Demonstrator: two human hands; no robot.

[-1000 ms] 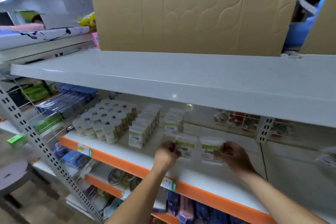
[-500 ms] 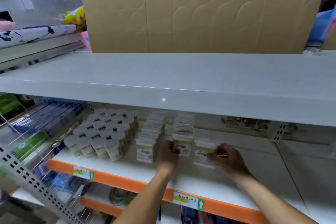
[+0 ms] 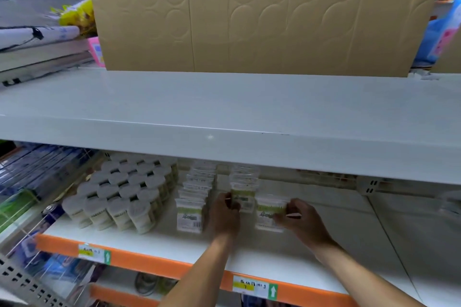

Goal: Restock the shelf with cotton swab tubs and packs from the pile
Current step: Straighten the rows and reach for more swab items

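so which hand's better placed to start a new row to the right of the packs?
Right, probably. The right hand already pinches the rightmost clear green-labelled swab pack, beside bare white shelf. The left hand holds a pack in the middle row.

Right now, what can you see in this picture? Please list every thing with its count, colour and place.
cotton swab tubs: many, white lids, packed block at the left of the orange-edged shelf
cotton swab packs: two rows plus one at the right, clear with green labels, at mid shelf
orange-edged shelf: one, white with orange front
price tags: two, yellow and white with a green arrow, on the orange edge
upper shelf: one, white, above the stock
cardboard box: one, brown, on the upper shelf
blue packets: several, behind the wire divider at far left
left hand: holds the front pack of the second row
right hand: holds the rightmost pack
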